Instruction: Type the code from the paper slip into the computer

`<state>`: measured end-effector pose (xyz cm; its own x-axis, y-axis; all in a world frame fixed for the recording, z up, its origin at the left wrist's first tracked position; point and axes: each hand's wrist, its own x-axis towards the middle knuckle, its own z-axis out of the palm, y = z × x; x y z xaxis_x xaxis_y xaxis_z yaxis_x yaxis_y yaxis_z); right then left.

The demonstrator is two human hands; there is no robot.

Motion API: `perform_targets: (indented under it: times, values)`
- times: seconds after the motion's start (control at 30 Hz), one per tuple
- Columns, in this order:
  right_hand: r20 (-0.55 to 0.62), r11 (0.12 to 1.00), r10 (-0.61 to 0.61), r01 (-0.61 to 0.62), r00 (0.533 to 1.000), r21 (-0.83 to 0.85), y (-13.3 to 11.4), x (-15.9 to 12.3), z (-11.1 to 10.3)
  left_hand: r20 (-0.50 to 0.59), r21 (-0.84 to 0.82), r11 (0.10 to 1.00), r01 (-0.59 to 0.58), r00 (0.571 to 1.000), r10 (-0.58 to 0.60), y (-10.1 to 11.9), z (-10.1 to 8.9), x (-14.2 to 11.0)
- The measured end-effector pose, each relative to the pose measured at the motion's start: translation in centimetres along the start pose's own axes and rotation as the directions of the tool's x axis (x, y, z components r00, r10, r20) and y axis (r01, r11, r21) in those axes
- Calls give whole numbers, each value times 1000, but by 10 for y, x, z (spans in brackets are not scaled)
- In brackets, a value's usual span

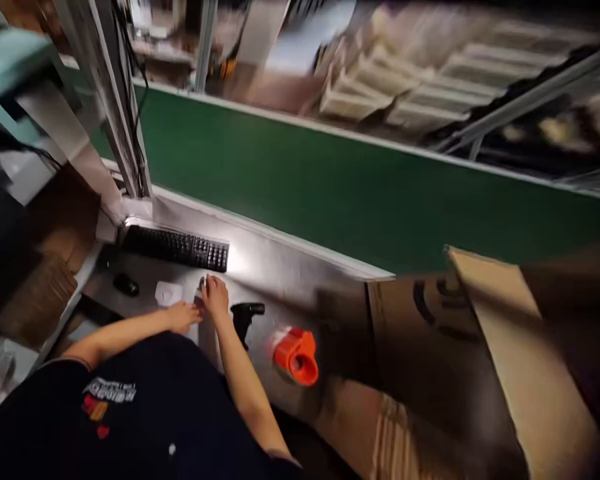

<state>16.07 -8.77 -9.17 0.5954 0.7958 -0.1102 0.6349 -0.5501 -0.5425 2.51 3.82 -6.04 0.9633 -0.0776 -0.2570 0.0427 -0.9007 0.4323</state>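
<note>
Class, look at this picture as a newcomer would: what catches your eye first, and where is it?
The bright orange dispenser stands out first, on the metal table to the right of the black scanner. Behind the table stretches a broad green belt. The left hand and right hand meet in front of the keyboard.

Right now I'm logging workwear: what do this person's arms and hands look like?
The left hand and right hand are ungloved; both forearms are uncovered. The dark navy, short-sleeved fabric top has a white, red and orange chest print.
</note>
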Motion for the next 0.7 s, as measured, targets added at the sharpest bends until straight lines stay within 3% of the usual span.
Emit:
perform_targets:
  times: [0.07,0.17,0.37,0.57,0.7]
  values:
    - [-43,997,81,-81,996,12,2,5,7,126,-56,998,-39,991,45,23,41,-21]
    - [-87,988,156,-156,984,8,9,9,18,190,3,997,-80,979,78,30,63,-36]
    - [-185,991,133,-137,974,-6,11,26,17,182,126,986,-106,980,82,28,54,-33]
    - [-110,989,129,-135,986,-55,16,35,18,101,143,988,-54,994,40,38,49,-25]
    - [-106,990,140,-143,984,-18,19,39,18,110,149,989,-19,994,2,37,40,-19]
